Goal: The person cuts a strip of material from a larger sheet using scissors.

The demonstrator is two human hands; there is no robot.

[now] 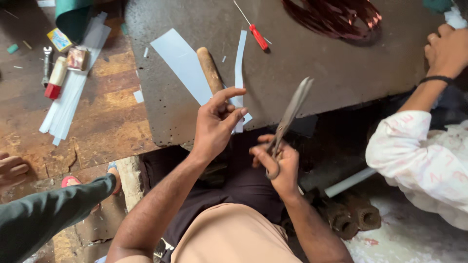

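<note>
The left hand (217, 124) pinches the lower end of a narrow white paper strip (239, 73) at the near edge of the grey bench (312, 73). The right hand (278, 163) grips metal scissors (290, 117), blades together, tips raised toward that edge. A wooden handle (209, 70) lies just beside the strip.

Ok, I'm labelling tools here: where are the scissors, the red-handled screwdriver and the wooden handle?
scissors (291, 111): head view, on the closed blades.
red-handled screwdriver (259, 37): head view, on the red grip.
wooden handle (209, 69): head view, mid-shaft.
</note>
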